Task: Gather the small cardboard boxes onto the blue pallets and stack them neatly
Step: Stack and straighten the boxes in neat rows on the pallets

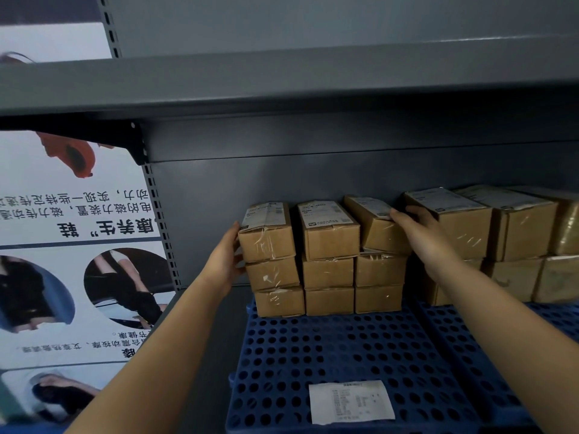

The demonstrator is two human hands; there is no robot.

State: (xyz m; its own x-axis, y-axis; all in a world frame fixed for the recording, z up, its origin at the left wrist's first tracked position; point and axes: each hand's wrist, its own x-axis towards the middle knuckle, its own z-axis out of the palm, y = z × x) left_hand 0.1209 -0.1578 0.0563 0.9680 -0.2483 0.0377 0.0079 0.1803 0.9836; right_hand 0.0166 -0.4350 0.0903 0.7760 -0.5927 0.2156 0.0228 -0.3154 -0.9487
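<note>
Small cardboard boxes (327,258) are stacked three high in three columns at the back of a blue pallet (344,349), which is carried by a grey metal shelf (200,339). At 3 o'clock of them, a second stack (507,242) is seen on another blue pallet (470,346). The tilted top box (377,227) of the rightmost column is touched by the right hand (416,230), fingers extended. The leftmost column's side is pressed by the left hand (227,255), fingers straight. A paper slip (351,402) lies at 6 o'clock.
</note>
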